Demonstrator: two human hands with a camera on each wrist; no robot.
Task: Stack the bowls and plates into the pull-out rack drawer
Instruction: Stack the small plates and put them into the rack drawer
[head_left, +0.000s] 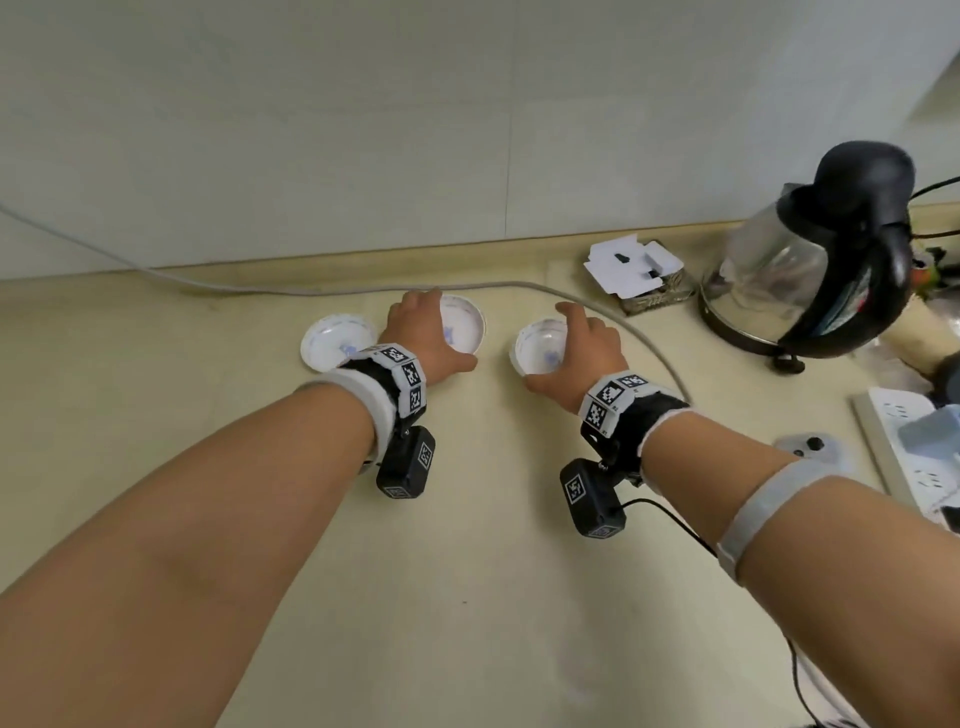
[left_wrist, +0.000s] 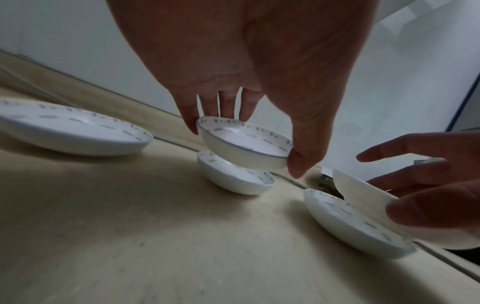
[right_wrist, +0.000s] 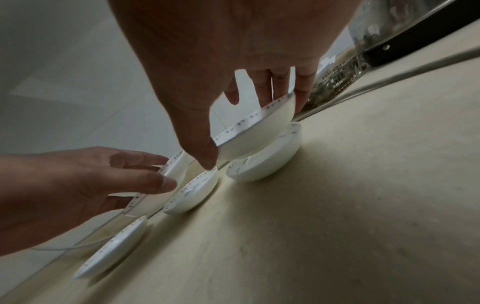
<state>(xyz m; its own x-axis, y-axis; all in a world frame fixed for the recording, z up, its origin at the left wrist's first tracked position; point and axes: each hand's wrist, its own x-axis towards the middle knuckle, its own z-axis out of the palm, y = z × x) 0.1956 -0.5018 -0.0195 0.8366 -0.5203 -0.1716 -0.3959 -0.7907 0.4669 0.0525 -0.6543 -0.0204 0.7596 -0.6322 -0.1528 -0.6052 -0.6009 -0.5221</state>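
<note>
My left hand (head_left: 441, 332) grips a small white bowl with a blue-flecked rim (left_wrist: 244, 144), thumb on the near rim and fingers on the far rim, lifted just above a small white dish (left_wrist: 233, 176) on the counter. My right hand (head_left: 548, 347) pinches a second white bowl (right_wrist: 257, 127) the same way, tilted and raised over another shallow dish (right_wrist: 267, 158). A third white plate (head_left: 337, 345) lies on the counter left of my left hand. The rack drawer is not in view.
A glass kettle with a black handle (head_left: 810, 275) stands at the right, with a small open carton (head_left: 634, 265) beside it. A grey cable (head_left: 639, 332) runs along the wall and curves past my right hand. A power strip (head_left: 904, 441) lies at the far right.
</note>
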